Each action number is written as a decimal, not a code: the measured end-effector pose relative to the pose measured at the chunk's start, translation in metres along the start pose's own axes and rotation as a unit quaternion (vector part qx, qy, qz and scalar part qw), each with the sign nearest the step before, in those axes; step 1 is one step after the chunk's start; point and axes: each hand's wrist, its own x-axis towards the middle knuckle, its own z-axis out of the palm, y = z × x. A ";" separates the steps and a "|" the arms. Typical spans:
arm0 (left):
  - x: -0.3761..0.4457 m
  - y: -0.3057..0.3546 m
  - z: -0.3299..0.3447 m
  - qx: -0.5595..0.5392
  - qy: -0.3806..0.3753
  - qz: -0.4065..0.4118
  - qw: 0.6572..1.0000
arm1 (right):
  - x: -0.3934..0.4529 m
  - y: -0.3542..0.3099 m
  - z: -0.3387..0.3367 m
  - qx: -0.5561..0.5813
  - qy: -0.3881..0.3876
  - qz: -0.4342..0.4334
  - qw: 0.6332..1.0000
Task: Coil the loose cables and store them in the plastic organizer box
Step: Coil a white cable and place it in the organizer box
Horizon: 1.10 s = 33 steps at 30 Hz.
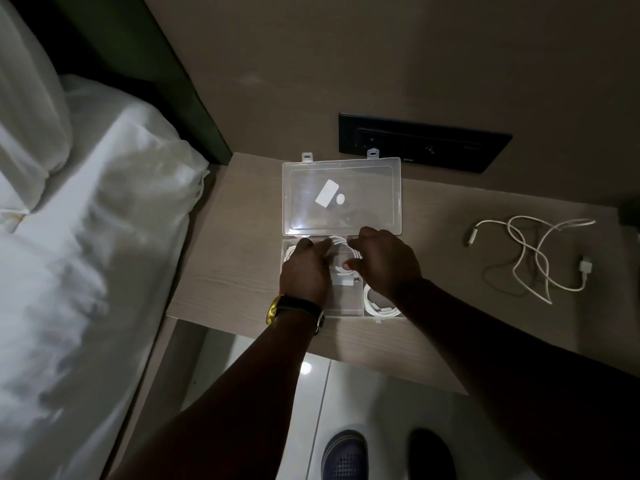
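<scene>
No text, number or brand can be read anywhere. The clear lid (341,195) of the organizer box carries 2 white stickers (330,197), both blank from here. The black wall panel (424,146) shows a small pale mark and faint lettering near its right end, too small and dim to make out.

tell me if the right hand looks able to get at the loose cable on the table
Probably yes: the loose cable lies uncovered on the table, to the right of the right hand, with nothing between them.
</scene>
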 end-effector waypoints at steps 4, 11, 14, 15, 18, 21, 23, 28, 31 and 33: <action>-0.003 -0.007 0.000 0.081 -0.057 0.052 0.994 | 0.002 0.001 -0.005 0.002 -0.060 -0.034 0.998; 0.001 -0.004 -0.001 0.091 -0.038 0.042 0.994 | -0.009 0.022 -0.013 -0.015 -0.075 -0.121 0.990; 0.005 -0.004 -0.001 0.101 -0.046 0.041 0.993 | -0.009 0.019 -0.012 -0.018 -0.070 -0.122 0.990; 0.006 -0.003 -0.001 0.110 -0.055 0.040 0.992 | -0.008 0.019 -0.011 -0.011 -0.067 -0.115 0.991; 0.007 -0.004 -0.002 0.113 -0.072 0.029 0.991 | -0.005 0.017 -0.006 -0.022 -0.071 -0.099 0.992; 0.008 -0.002 -0.004 0.108 -0.091 0.022 0.990 | -0.001 0.016 -0.006 -0.044 -0.073 -0.060 0.995; 0.008 0.002 -0.005 0.105 -0.105 0.012 0.989 | 0.002 0.015 -0.010 -0.056 -0.061 -0.049 0.995; 0.018 -0.001 -0.011 0.076 -0.220 -0.018 0.972 | 0.011 0.002 -0.018 -0.093 -0.065 -0.026 0.993; 0.023 -0.003 -0.014 0.074 -0.197 0.012 0.977 | 0.017 -0.006 -0.016 -0.086 -0.091 0.011 0.992; 0.024 -0.001 -0.013 0.078 -0.175 -0.003 0.981 | 0.018 -0.011 -0.011 -0.081 -0.082 0.023 0.993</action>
